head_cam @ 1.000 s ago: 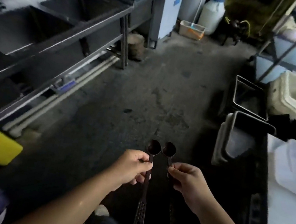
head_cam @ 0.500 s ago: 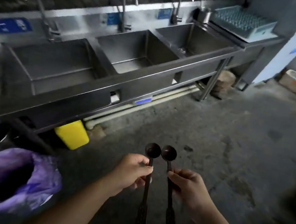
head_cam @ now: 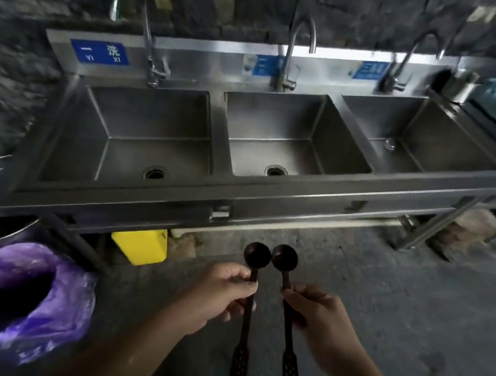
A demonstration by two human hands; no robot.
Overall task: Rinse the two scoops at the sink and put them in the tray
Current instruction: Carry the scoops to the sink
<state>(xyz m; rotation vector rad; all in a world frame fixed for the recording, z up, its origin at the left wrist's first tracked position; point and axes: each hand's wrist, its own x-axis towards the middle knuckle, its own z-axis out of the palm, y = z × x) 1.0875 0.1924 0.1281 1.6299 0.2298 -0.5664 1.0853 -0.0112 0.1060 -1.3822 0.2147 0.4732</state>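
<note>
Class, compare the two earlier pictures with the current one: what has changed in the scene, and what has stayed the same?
The view has swung left, from the floor and stacked bins to face the three-basin sink squarely, now nearer. The purple-lined bin and yellow container have come into view. Unchanged: the left hand and right hand each still hold one dark scoop, left scoop and right scoop, bowls side by side. Nothing was let go.

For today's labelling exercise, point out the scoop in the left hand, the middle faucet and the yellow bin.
left-hand scoop (head_cam: 257, 254), head view, on its round bowl
middle faucet (head_cam: 293, 46), head view, on its curved neck
yellow bin (head_cam: 141, 244), head view, on its front face
</note>
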